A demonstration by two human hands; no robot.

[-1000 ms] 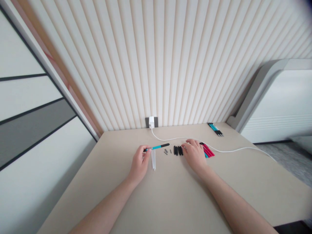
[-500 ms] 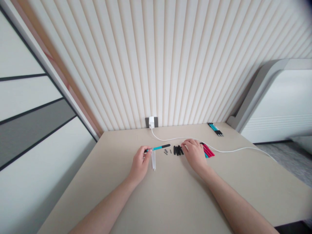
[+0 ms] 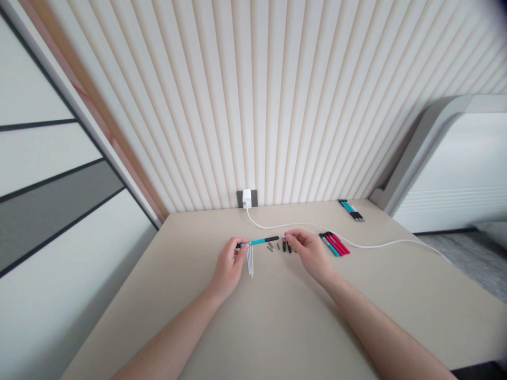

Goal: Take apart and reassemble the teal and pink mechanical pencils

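**Teal pen (image 3: 261, 241) clamped in left hand (image 3: 228, 258)**

The left grip is closed on the pen's left end, and the pen points right across the counter (image 3: 277, 327), just above a bunch of white sticks (image 3: 250, 264). The right hand (image 3: 311, 250) has its grip pinched together just beyond the pen's tip, above black caps (image 3: 289, 247); anything held there is too small to tell. Small grey pieces (image 3: 270, 247) lie between the hands. Red and teal pens (image 3: 335, 244) lie right, a white cable (image 3: 368, 246) runs behind them to a plug (image 3: 247, 198) at the far edge, and more pens (image 3: 350, 209) sit far right.

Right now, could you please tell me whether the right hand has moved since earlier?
Yes, leftward: the right hand now sits nearer the white wall plug.
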